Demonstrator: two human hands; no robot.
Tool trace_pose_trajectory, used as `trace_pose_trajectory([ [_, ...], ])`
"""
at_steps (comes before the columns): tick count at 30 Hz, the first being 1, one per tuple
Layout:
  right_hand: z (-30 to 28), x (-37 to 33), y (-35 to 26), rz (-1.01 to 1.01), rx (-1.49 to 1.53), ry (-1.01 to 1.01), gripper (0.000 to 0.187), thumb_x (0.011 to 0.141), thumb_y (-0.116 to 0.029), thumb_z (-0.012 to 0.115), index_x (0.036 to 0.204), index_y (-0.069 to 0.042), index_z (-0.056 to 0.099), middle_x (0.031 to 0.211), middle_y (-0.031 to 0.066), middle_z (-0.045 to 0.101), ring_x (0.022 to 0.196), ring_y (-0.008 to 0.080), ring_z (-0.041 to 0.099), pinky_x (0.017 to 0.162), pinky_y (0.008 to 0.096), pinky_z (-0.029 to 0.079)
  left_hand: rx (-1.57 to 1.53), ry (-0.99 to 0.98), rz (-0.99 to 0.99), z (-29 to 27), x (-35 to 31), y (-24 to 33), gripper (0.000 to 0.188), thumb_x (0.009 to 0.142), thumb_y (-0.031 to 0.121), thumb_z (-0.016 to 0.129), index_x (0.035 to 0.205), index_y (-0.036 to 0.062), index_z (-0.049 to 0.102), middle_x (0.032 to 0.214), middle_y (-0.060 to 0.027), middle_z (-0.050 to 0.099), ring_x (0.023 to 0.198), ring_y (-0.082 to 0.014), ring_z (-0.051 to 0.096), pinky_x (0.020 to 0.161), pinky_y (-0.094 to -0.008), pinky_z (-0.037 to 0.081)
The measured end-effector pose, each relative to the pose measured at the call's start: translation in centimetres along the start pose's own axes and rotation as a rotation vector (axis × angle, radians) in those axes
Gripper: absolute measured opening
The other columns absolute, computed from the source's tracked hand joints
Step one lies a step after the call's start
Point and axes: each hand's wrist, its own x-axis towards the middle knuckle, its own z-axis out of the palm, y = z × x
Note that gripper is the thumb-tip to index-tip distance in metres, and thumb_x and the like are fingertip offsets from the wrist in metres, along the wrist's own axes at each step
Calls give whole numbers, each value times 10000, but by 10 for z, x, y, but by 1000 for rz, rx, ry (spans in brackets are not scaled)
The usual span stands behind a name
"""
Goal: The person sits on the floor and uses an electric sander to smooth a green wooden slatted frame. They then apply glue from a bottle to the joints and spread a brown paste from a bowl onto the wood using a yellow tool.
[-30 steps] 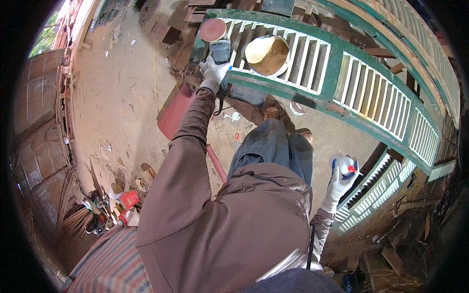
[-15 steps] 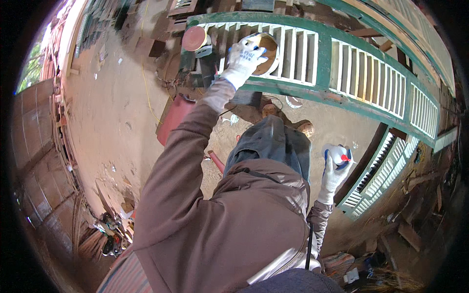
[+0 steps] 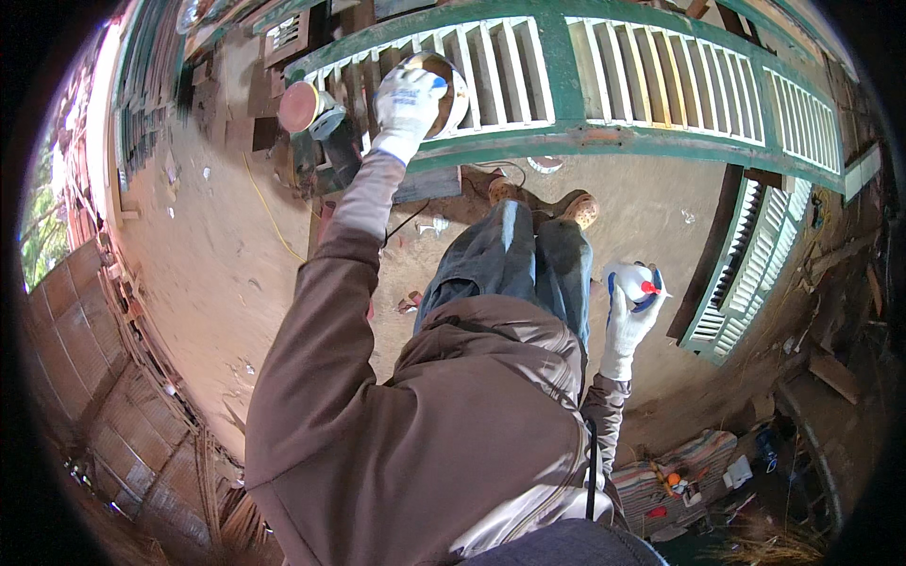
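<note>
My left hand [image 3: 408, 102], in a white glove, is at the left side of a round bowl [image 3: 460, 99] with a brownish inside. Its fingers curl over the rim into the bowl; their tips are partly hidden. The bowl rests on the slats of a green-framed louvred shutter [image 3: 578, 141]. Left of that hand, a power sander [image 3: 332, 124] with a round pink disc [image 3: 299, 107] lies on the shutter's end. Out to the right and lower, my gloved right hand [image 3: 625, 330] is closed around a white squeeze bottle [image 3: 629, 280] with a red tip.
A second louvred shutter [image 3: 746, 274] stands at the right. A yellow cord [image 3: 269, 212] runs over the bare floor [image 3: 208, 283] at the left. Behind, at the lower right, a striped mat [image 3: 703, 453] carries small items. Wooden boards line the left side.
The view has shifted, so the shutter and bowl appear farther left. My left hand stays at the bowl, and my right hand still holds the bottle.
</note>
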Motion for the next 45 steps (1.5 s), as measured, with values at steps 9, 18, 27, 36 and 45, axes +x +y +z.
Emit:
trace_pose_trajectory([
  [9,-2,3,12,59,15,36,702,839,-110,864,1424,-14,487,1292,167,631,1163,240,616,995,370,521,-187,24,99,23,24,153,167,848,323,736,956,201,771,971,3,745,953,-233,666,826,-392,544],
  [18,-7,-1,19,107,40,71,701,838,-103,862,1423,-9,488,1283,163,640,1156,240,625,1011,362,511,-58,-61,220,55,-14,190,619,967,453,596,1436,52,551,1508,-133,514,1415,-301,454,1174,-522,308],
  [27,-10,16,13,129,40,47,699,840,-87,855,1427,-1,486,1287,158,639,1167,225,619,1018,362,509,-51,-320,223,46,2,219,947,980,630,475,1560,-96,294,1636,-288,276,1545,-412,230,1272,-550,88],
  [36,-4,31,12,116,48,38,706,827,-68,862,1426,-13,494,1272,150,652,1150,218,626,1007,356,508,-152,-267,223,49,-6,209,961,971,644,488,1546,-106,310,1626,-301,282,1540,-431,229,1274,-532,113],
  [45,14,37,3,90,77,-55,726,857,-44,825,1469,-15,435,1318,161,612,1203,234,593,1036,365,488,-218,-360,455,34,-24,194,916,983,611,483,1574,-62,292,1652,-234,281,1556,-379,221,1295,-480,100],
])
